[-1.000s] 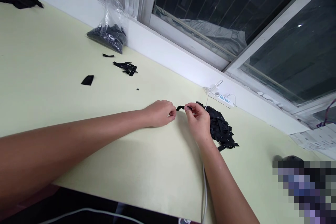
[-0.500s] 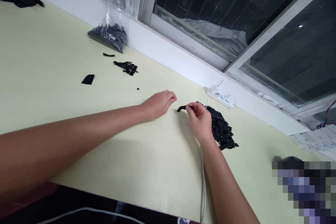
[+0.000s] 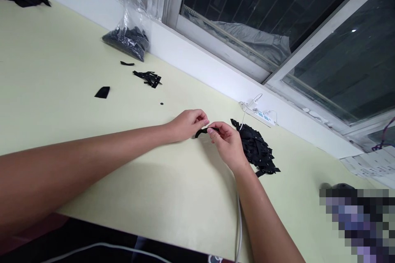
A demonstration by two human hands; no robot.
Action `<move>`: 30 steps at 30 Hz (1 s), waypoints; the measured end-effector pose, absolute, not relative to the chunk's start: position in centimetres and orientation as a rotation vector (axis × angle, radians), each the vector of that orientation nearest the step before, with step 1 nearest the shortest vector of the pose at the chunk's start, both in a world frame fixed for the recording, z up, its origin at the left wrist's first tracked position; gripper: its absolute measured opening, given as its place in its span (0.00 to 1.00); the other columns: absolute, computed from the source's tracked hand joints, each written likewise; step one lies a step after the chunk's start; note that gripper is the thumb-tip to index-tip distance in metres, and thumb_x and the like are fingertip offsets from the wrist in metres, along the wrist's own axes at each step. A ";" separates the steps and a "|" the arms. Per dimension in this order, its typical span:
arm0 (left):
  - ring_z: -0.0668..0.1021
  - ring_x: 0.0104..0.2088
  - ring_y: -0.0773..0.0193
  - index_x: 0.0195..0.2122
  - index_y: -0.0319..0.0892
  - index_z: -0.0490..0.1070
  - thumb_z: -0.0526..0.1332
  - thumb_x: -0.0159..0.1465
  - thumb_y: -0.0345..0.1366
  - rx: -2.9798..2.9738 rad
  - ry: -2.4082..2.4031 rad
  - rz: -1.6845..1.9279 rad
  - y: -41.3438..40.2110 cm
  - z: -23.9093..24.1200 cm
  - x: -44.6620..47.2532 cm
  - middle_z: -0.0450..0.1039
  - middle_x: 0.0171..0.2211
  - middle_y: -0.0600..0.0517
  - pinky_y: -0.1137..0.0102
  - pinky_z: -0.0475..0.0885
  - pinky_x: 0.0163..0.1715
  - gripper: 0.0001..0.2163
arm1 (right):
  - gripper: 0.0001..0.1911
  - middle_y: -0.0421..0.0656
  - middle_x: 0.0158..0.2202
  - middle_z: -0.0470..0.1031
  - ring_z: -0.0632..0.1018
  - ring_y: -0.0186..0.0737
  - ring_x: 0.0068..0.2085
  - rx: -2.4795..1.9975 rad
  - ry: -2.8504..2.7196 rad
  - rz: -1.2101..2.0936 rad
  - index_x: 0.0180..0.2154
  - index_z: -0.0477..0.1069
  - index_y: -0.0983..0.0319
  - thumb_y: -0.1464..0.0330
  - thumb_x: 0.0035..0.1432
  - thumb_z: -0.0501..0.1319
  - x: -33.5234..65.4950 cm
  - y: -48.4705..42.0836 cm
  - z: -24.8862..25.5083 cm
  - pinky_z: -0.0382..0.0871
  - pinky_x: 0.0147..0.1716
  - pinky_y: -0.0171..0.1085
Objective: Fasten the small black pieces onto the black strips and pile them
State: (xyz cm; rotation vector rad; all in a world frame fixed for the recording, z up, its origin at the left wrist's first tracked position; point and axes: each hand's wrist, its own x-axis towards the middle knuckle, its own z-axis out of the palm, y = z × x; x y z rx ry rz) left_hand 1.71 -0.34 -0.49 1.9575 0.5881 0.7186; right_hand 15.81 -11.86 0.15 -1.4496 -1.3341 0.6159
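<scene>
A short black fabric strip (image 3: pixel 201 132) is pinched between the thumb and fingers of my right hand (image 3: pixel 228 144), its free end curving down to the left. My left hand (image 3: pixel 187 125) is beside it, fingers curled and thumb pressed in, its fingertips almost meeting those of the right. Whatever the left fingertips hold, if anything, is hidden. Just right of my right hand lies a heap of black strips (image 3: pixel 257 148), partly covered by that hand.
Left of my hands lie a small black disc (image 3: pixel 161 103), a small bunch of strips (image 3: pixel 149 78) and a black fabric piece (image 3: pixel 102 92). A clear bag (image 3: pixel 126 41) of black pieces stands by the wall. A white cable (image 3: pixel 239 222) runs under my right arm; a power strip (image 3: pixel 262 116) sits behind.
My right hand has moved left with the strip, away from the heap and up to my left hand. The left thumb has come forward, closing the gap between the hands.
</scene>
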 end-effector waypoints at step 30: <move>0.74 0.30 0.67 0.35 0.38 0.75 0.61 0.62 0.40 1.739 0.431 0.599 -0.8 -0.6 1.7 0.74 0.31 0.50 0.70 0.69 0.31 0.10 | 0.11 0.41 0.33 0.78 0.71 0.35 0.28 -1.591 -1.321 0.475 0.38 0.76 0.59 0.59 0.57 0.64 16.6 -11.7 -0.3 0.65 0.28 0.35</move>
